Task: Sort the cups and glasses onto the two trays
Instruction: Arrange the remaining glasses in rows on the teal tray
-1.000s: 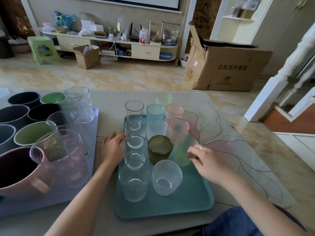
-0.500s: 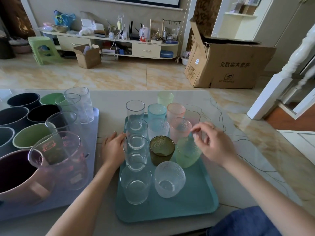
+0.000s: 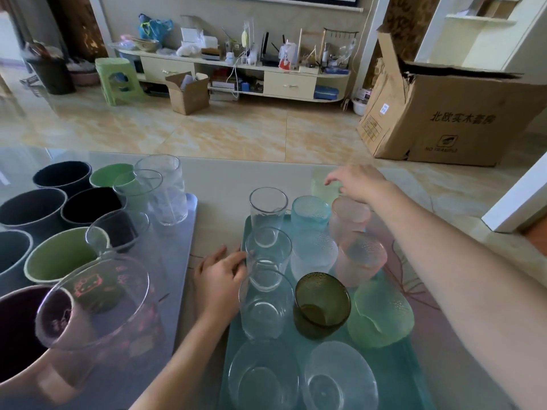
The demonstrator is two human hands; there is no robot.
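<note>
R hand (image 3: 359, 182) fingers curled over pale green glass (image 3: 321, 184) (grip unclear), L hand (image 3: 220, 276) flat against teal tray (image 3: 396, 374) edge.

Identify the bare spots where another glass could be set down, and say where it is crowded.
Free: the teal tray's near right corner beside the frosted glass, and the table strip between the trays. Crowded: the teal tray's far half and the grey tray.
</note>
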